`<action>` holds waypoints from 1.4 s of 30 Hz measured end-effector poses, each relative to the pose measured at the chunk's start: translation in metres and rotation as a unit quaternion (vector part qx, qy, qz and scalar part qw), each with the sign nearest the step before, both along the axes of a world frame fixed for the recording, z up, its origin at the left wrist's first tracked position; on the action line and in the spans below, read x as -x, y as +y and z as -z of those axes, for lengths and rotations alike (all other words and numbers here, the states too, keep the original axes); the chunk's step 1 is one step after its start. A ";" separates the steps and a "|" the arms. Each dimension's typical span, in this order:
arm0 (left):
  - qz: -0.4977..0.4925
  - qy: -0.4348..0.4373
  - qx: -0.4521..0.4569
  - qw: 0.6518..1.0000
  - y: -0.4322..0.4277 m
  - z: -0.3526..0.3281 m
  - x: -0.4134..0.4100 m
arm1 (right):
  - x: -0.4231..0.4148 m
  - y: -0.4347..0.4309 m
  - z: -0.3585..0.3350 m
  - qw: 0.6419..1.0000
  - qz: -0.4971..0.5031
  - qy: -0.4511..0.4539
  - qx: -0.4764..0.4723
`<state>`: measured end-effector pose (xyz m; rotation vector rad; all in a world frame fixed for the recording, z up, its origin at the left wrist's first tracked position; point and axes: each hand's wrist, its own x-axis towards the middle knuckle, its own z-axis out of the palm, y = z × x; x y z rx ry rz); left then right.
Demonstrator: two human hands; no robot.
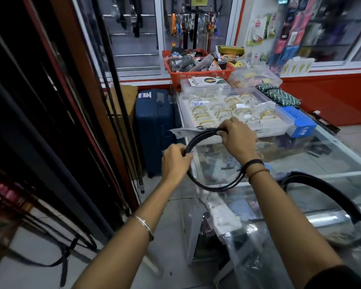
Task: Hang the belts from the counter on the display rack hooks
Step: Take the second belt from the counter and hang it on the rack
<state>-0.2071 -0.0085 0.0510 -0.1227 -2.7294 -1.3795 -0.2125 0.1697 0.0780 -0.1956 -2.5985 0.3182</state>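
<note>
We have one coiled black belt gripped in both our left hand and right hand at frame centre, not yet hung, while another belt lies on the glass counter at lower right, so most work remains.

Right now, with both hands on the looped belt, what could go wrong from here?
The black belt hangs coiled between the left hand and right hand; its lower loop may snag the glass counter edge. Swinging it could knock the bangle tray. The second belt overhangs and may slip off.
</note>
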 end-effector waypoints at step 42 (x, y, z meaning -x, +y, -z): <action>0.111 0.347 -0.337 0.868 -0.287 -0.304 -0.099 | -0.084 -0.373 -0.237 0.629 -0.474 0.324 0.525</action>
